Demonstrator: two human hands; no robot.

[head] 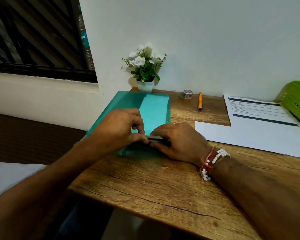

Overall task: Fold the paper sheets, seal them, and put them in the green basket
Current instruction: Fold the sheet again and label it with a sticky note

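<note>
Right hand (177,142) hides maybe stapler (156,138); tape (186,94) beyond.

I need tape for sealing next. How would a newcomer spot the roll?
Look at the back edge of the wooden desk, by the white wall. Right of the flower pot, left of the orange pen, sits the tape roll. Only it is a translucent ring.

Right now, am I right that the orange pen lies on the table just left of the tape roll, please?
Not quite: the head view shows the orange pen lying on the table just right of the tape roll, not left of it.
</note>
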